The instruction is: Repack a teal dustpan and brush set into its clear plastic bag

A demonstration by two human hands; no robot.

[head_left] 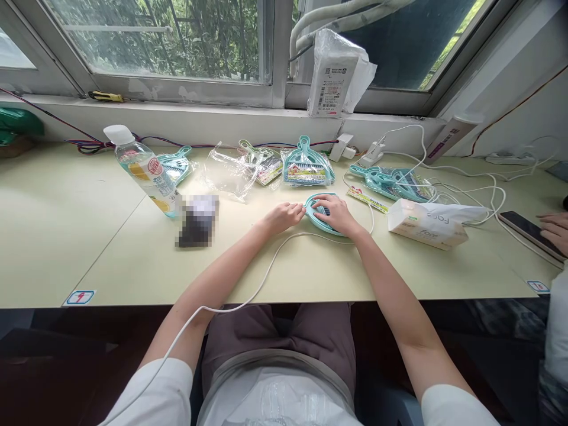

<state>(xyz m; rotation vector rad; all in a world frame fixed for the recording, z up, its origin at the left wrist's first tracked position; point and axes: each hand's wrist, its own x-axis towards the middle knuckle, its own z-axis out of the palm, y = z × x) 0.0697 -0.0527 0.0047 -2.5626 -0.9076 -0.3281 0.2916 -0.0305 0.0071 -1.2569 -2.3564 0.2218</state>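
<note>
On a table (319, 275), a dustpan (320, 225) lies at the fingers of a person's left hand (283, 216) and under those of the right hand (339, 216). Behind the fingers is a packaged dustpan (309, 164); behind and left, a plastic bag (228, 177); farther left, a bottle (148, 174); right, a tissue pack (421, 225); in front, a cable (267, 276).

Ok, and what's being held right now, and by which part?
The teal dustpan-shaped piece: the left hand holds its narrow end; the right hand lies over its wide part, grip unclear.

blue pan (318, 222) part-hidden by right fingers (326, 204); dark item (197, 222) pixelated; co-worker's hand (554, 228) edge-cut.
</note>
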